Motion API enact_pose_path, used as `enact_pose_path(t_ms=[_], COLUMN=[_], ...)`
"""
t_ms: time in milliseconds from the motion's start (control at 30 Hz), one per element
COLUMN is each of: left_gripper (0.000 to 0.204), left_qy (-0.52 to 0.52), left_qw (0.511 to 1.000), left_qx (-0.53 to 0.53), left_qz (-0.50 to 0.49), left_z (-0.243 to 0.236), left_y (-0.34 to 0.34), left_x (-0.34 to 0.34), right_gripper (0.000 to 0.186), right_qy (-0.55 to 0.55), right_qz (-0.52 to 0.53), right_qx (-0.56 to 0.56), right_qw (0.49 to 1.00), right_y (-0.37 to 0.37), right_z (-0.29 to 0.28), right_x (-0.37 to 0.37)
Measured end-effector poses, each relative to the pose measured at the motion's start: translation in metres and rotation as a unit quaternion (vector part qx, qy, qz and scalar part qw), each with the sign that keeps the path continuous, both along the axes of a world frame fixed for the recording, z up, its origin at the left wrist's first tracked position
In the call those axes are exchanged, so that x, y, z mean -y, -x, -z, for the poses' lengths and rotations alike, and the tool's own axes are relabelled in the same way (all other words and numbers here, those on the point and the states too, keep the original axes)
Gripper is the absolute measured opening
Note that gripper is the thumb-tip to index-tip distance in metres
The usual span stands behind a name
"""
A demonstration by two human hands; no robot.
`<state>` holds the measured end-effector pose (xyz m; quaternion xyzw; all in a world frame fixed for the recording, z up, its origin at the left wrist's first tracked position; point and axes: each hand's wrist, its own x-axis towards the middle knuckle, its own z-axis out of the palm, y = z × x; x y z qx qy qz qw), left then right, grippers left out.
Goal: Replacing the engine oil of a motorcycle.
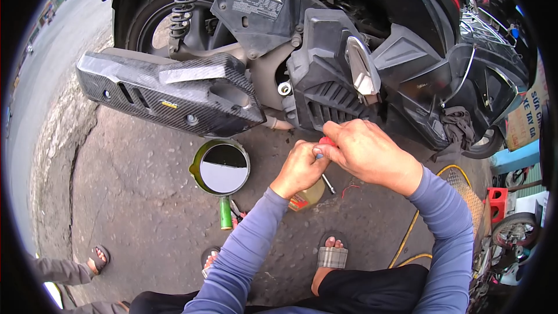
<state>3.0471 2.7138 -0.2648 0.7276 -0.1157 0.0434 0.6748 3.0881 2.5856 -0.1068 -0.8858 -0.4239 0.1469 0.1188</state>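
Note:
My hands meet in front of the scooter's engine side. My right hand (366, 154) is closed with its fingers and thumb around a red cap (327, 141). Beside it, my left hand (302, 166) is closed on the top of a yellowish translucent bottle (314, 193); its neck is hidden by my fingers. Part of a red label shows low on the bottle. On the ground to the left sits a pan (221, 166) of dark liquid with a green handle (226, 214). Above it, a white-rimmed round opening (284, 88) shows on the scooter's engine.
The scooter's carbon-patterned exhaust cover (174, 96) reaches left over the pan. A metal rod tool (329, 184) and pliers (236, 211) lie on the pavement. A dark rag (456, 131) hangs at the right, near a yellow hose (407, 235). Another person's foot (100, 259) is at lower left.

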Motion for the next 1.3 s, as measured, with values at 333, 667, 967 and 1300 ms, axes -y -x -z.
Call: enact_pose_path(t_ms=[333, 667, 967, 1300], left_gripper=[0.025, 0.047, 0.045, 0.035], left_qy=[-0.044, 0.053, 0.131, 0.241], left_qw=[0.999, 0.973, 0.985, 0.957], left_qx=[0.002, -0.157, -0.107, -0.157], left_qz=[0.021, 0.161, -0.041, -0.047], left_z=[0.014, -0.003, -0.028, -0.025], left_y=[0.005, 0.012, 0.004, -0.006], left_x=[0.001, -0.034, -0.021, -0.049], right_gripper=[0.017, 0.02, 0.045, 0.087], right_qy=[0.027, -0.083, 0.288, -0.379], right_qz=[0.002, -0.107, 0.152, 0.201], right_qx=[0.001, 0.081, -0.103, -0.401], right_qw=[1.0, 0.987, 0.94, 0.809], right_y=[0.003, 0.025, 0.051, 0.057], right_z=[0.005, -0.005, 0.249, 0.209], right_x=[0.01, 0.063, 0.197, 0.017])
